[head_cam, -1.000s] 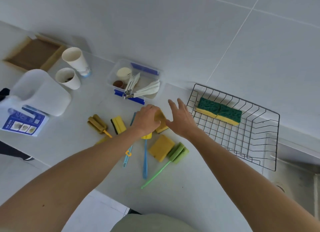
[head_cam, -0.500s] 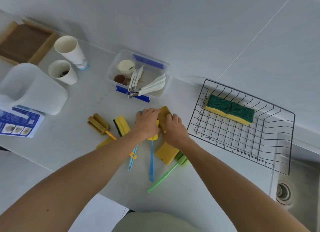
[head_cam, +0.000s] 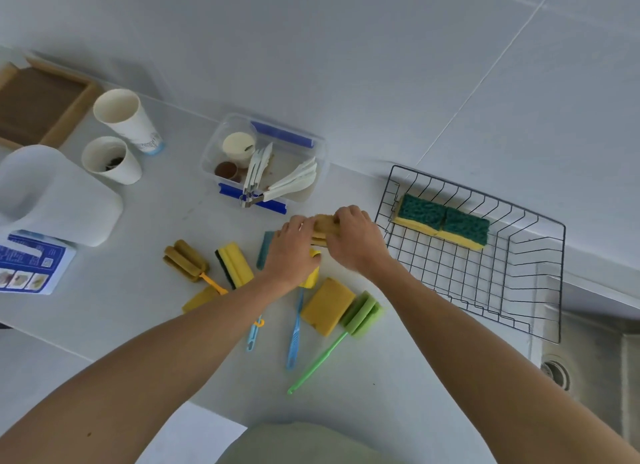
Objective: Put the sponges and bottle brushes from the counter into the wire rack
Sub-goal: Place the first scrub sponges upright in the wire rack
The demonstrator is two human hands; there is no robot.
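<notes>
Both forearms are stretched forward over the white table [head_cam: 381,411], meeting near its middle. The left hand [head_cam: 292,252] and the right hand [head_cam: 356,240] are closed together on one dull yellow sponge [head_cam: 323,226], gripped from either side just above the tabletop.

Beneath and beside the hands lie a flat yellow sponge [head_cam: 327,306], a green foam bottle brush with a green handle [head_cam: 360,313], a blue-handled brush [head_cam: 295,339], a yellow-and-black sponge [head_cam: 235,264] and a brown foam brush with an orange handle [head_cam: 185,261].

Toward the right edge stands the black wire rack [head_cam: 519,290], in which two green-and-yellow scouring sponges [head_cam: 443,223] lie side by side along the back.

At the back edge, a clear plastic box with blue clips [head_cam: 265,164] holds white cutlery and small cups.
</notes>
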